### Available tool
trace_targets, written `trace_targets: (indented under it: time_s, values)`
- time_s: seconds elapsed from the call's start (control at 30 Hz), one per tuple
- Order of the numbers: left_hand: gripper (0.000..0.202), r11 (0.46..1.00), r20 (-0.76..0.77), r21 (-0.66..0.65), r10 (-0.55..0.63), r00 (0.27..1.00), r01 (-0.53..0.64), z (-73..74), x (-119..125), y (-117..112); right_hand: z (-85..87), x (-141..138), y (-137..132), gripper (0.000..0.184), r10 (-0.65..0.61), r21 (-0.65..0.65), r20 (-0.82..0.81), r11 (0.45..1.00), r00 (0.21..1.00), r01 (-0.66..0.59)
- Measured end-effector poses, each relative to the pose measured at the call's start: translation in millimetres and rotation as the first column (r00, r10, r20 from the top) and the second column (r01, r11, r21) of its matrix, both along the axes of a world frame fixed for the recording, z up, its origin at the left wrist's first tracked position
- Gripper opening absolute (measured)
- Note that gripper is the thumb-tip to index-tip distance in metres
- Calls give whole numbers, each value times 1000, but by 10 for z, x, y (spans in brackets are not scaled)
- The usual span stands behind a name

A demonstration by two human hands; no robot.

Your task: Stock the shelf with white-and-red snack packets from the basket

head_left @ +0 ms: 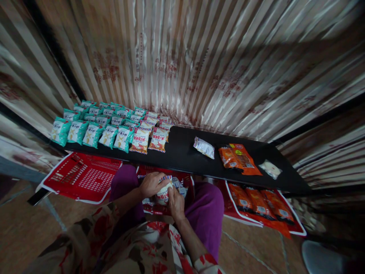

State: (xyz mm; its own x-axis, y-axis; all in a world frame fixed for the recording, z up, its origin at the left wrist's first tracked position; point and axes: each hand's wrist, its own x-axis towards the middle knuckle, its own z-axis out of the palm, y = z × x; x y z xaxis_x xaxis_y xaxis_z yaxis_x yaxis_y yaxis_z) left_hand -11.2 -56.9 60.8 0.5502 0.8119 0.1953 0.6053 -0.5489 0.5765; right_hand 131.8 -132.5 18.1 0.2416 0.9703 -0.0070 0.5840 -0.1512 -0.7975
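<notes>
Between my two hands is a small white-and-red snack bag [162, 196] with a striped edge, held over the middle red basket [189, 186]. My left hand [152, 184] grips its upper left side, and my right hand [176, 201] closes on its right side with the thumb on the front. More snack bags lie in the basket below, partly hidden by my hands. On the black shelf, two front bags of the same kind, a left one [140, 140] and a right one [158, 138], stand with others behind them.
Several rows of teal snack bags [92, 134] fill the left of the black shelf [182, 146]. Rightward lie a white packet [204, 147], orange packages [238, 158] and a clear packet [270, 169]. A red basket [85, 175] is at left; another [298, 228] holds orange bags.
</notes>
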Motion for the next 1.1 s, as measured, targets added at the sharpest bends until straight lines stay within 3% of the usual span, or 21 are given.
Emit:
trace_targets:
  time_s: [0.17,0.33,0.5,0.63,0.7,0.83,1.1]
  values:
    - [28,985,157,-172,36,987,-8,8,-14,52,-25,2,1,63,-55,32,-47,998,997,57]
    - [22,940,344,-316,237,909,-126,-117,7,26,-18,-25,35,64,-110,11,-172,993,979,113]
    - [40,855,431,-475,431,792,-207,-274,76,-32,-28,-46,81,64,-151,-13,-303,988,941,155]
    - [60,811,481,-562,480,734,-162,-391,137,-88,-27,-71,134,66,-216,-47,-415,975,884,216]
    - [58,814,527,-567,475,705,-124,-433,157,-117,-11,-87,166,67,-237,-72,-490,970,839,232]
    - [37,833,490,-542,424,762,-115,-458,149,-183,42,-106,232,72,-293,-127,-549,955,783,269]
    - [40,823,442,-557,405,800,-109,-427,96,-253,138,-105,356,76,-336,-156,-441,942,832,298]
